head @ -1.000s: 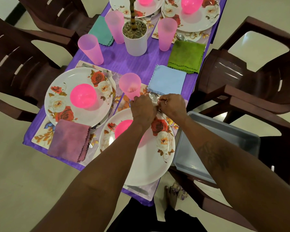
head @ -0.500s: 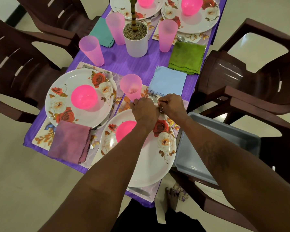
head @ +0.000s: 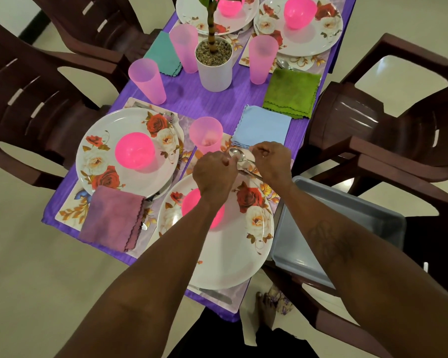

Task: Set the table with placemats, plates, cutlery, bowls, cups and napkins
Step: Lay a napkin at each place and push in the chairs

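Observation:
My left hand (head: 214, 171) and my right hand (head: 270, 161) meet over the far edge of the near floral plate (head: 225, 257). Between them are two metal spoons (head: 239, 158). The left fingers curl at the spoon bowls, and the right fingers curl over the handles, which run down to the right. A pink bowl (head: 190, 206) sits on this plate, partly hidden by my left forearm. Just beyond the hands are a pink cup (head: 206, 134) and a light blue napkin (head: 263, 125). A knife (head: 212, 297) lies on the placemat at the plate's near edge.
The left setting has a floral plate (head: 98, 161), pink bowl (head: 135, 151), mauve napkin (head: 111, 218) and cup (head: 146, 81). A potted plant (head: 214, 65), green napkin (head: 290, 93) and two more settings lie farther back. A grey tray (head: 347, 223) rests on the right chair. Dark chairs surround the table.
Both hands have shifted slightly apart, the right one farther from me. The spoons now show plainly between them.

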Tool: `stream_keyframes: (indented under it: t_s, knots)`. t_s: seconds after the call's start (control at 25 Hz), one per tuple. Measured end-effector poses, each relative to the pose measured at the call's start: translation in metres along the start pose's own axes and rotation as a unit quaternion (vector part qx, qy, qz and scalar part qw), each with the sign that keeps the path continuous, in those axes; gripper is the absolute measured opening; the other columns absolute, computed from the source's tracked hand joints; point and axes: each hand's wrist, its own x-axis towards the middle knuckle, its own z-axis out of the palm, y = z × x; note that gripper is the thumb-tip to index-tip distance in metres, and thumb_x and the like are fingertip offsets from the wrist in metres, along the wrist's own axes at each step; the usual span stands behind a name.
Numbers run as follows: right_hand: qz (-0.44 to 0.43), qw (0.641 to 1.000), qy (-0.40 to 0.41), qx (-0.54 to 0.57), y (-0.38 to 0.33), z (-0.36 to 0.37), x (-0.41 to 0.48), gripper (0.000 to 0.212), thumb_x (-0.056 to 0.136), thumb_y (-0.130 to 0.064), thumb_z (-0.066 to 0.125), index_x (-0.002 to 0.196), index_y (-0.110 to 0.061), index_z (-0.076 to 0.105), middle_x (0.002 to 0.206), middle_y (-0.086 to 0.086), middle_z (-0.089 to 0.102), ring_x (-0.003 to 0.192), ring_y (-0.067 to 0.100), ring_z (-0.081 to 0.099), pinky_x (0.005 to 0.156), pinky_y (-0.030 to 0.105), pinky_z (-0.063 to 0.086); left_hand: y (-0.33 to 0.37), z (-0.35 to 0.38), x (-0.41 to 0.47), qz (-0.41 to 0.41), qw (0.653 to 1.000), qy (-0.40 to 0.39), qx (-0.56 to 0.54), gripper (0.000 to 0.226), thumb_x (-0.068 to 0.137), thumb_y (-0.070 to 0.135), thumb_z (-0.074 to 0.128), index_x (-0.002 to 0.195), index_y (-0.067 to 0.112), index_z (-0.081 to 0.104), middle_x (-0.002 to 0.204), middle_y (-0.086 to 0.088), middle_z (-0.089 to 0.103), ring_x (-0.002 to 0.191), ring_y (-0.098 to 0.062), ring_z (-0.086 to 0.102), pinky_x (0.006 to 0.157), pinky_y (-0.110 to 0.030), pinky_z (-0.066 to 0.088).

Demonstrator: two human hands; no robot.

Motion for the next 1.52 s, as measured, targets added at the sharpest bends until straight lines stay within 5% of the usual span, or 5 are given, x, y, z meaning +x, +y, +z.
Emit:
stream_keyframes:
  t_s: [0.16, 0.36, 0.48, 0.84, 1.52]
  knots:
    - [0.143, 0.982, 0.123, -0.015, 0.002, -0.006, 0.014, 0.034, 0.098, -0.035, 0.065, 0.112, -0.006, 0.074, 0.109, 0.01, 0.074, 0.102, 0.024, 0.068, 0.078, 0.025, 0.041, -0.024, -0.027, 0.007, -0.083, 0.986, 0.1, -0.105, 0.047, 0.073, 0.061, 0.081, 0.075, 0.019, 0.059, 0.075, 0.002, 0.064, 0.073, -0.024, 0.064, 0.065, -0.035, 0.051]
    - [0.243, 0.965, 0.081, -0.048, 0.007, 0.0, 0.026, 0.068, 0.09, -0.048, 0.073, 0.133, 0.001, 0.057, 0.13, 0.019, 0.062, 0.118, 0.036, 0.062, 0.092, 0.039, 0.051, -0.025, -0.035, 0.032, -0.078, 0.979, 0.071, -0.176, 0.107, 0.056, 0.059, 0.092, 0.142, 0.017, 0.043, 0.136, -0.007, 0.054, 0.124, -0.026, 0.052, 0.097, -0.036, 0.045]
    - [0.289, 0.953, 0.075, -0.044, 0.003, 0.0, 0.032, 0.075, 0.087, -0.048, 0.076, 0.138, 0.001, 0.051, 0.138, 0.018, 0.052, 0.12, 0.036, 0.059, 0.094, 0.041, 0.05, -0.019, -0.032, 0.04, -0.058, 0.979, 0.033, -0.194, 0.119, 0.062, 0.052, 0.091, 0.157, 0.021, 0.028, 0.152, -0.008, 0.046, 0.139, -0.03, 0.045, 0.11, -0.044, 0.04]
    - [0.302, 0.951, 0.068, -0.001, 0.008, -0.008, 0.036, 0.023, 0.089, -0.024, 0.068, 0.107, -0.01, 0.07, 0.109, 0.007, 0.068, 0.089, 0.021, 0.056, 0.072, 0.027, 0.038, 0.01, -0.037, 0.081, 0.019, 0.978, 0.028, -0.205, 0.097, 0.062, 0.044, 0.092, 0.144, 0.017, 0.049, 0.134, -0.003, 0.062, 0.12, -0.029, 0.059, 0.1, -0.039, 0.05]
    - [0.309, 0.945, 0.101, 0.012, 0.023, -0.01, 0.037, 0.019, 0.085, -0.03, 0.079, 0.095, -0.015, 0.072, 0.1, 0.005, 0.072, 0.091, 0.021, 0.066, 0.074, 0.026, 0.044, 0.029, -0.011, 0.138, 0.073, 0.983, -0.047, -0.159, 0.104, 0.068, 0.044, 0.091, 0.153, 0.013, 0.041, 0.141, -0.009, 0.06, 0.127, -0.033, 0.057, 0.11, -0.046, 0.047]
